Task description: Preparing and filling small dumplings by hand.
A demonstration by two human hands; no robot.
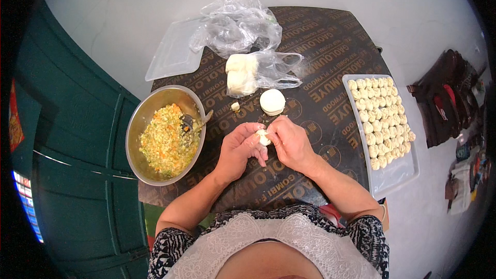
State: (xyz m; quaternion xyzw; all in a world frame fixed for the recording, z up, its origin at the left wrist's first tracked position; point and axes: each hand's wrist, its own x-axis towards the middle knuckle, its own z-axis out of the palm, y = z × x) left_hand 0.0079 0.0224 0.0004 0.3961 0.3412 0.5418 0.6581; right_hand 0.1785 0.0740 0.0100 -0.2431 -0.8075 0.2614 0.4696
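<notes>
A small dough dumpling sits between my two hands above the dark table, partly covered by fingers. My left hand cradles it from the left. The fingertips of my right hand pinch its edge from the right. Just beyond them lies a short stack of round dough wrappers. A steel bowl to the left contains chopped yellow, green and orange filling, with a spoon leaning on its right rim. At the right, a translucent plastic tray bears rows of pleated dumplings.
More wrappers rest in a clear plastic bag behind the stack. A small dough scrap lies nearby. Farther back are crumpled plastic bags and a translucent lid. The tray overhangs the right edge of the printed plywood table.
</notes>
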